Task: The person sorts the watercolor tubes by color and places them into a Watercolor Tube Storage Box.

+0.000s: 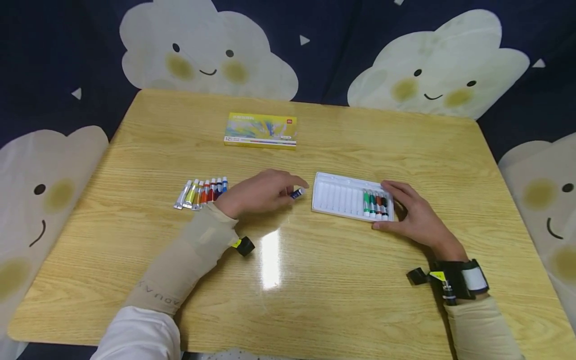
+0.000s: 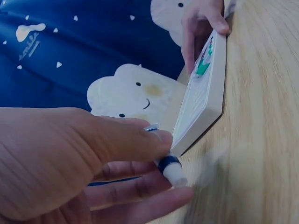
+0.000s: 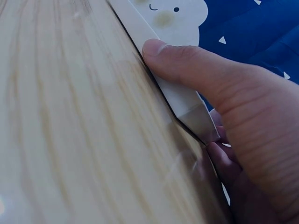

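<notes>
Between thumb and fingers my left hand (image 1: 266, 191) pinches a dark blue paint tube (image 1: 297, 193) with a white cap, just left of the white plastic tray (image 1: 335, 197). In the left wrist view that paint tube (image 2: 169, 168) points its cap down and to the right. My right hand (image 1: 416, 217) grips the tray's right end, thumb on the near side and fingers at the far side. Several paint tubes (image 1: 375, 205), green, brown and black, lie in the tray's right slots; the left slots hold none. The right wrist view shows the thumb pressed against the tray's side wall (image 3: 175, 93).
Left of the left hand, a row of several paint tubes (image 1: 201, 192) lies on the wooden table (image 1: 342, 290), running from silver-white through yellow and red to blue. A yellow paint box (image 1: 260, 131) lies farther back. A dark cloth with clouds surrounds the table.
</notes>
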A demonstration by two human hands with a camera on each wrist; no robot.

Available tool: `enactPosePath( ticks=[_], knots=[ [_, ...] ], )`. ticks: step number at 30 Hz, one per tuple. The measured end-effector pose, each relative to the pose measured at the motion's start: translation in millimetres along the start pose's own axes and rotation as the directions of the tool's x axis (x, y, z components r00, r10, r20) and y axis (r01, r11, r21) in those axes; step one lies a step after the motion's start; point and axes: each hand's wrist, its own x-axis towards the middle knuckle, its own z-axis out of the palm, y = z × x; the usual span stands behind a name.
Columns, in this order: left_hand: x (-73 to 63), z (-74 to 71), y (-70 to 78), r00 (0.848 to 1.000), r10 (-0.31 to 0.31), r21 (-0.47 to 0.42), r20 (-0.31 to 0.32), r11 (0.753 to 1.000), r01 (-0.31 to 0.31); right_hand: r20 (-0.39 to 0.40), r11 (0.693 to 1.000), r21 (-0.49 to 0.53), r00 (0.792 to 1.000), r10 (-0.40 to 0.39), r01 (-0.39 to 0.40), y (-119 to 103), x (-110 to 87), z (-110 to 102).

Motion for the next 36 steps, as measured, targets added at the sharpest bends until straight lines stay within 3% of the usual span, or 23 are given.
enactPosePath(
  ticks=[7, 17, 25, 31, 36],
  knots=[
    [18.1, 4.9, 9.9, 0.999, 0.000, -0.062, 0.041, 0.998, 0.003, 0.006, 0.999, 0.016, 0.999, 0.032, -0.032, 0.7, -0.1, 0.8],
    [46.5, 15.2, 30.3, 0.999, 0.031, -0.069, 0.039, 0.997, -0.029, 0.006, 1.000, 0.007, 1.000, 0.031, -0.031, 0.3, -1.4, 0.7],
    [62.5, 19.1, 39.4, 1.000, 0.001, -0.123, 0.017, 0.992, 0.001, 0.001, 0.999, 0.015, 0.999, 0.032, -0.032, -2.0, -0.8, -1.1],
    [77.7, 29.6, 38.4, 0.998, -0.068, -0.178, -0.001, 0.982, 0.067, 0.011, 0.999, 0.022, 0.999, 0.046, -0.046, -2.4, -1.6, 0.6],
    [88.5, 38.0, 41.3, 0.996, -0.089, -0.209, -0.014, 0.974, 0.084, 0.002, 0.999, 0.029, 0.999, 0.039, -0.039, -1.8, -1.2, 1.2]
  ],
)
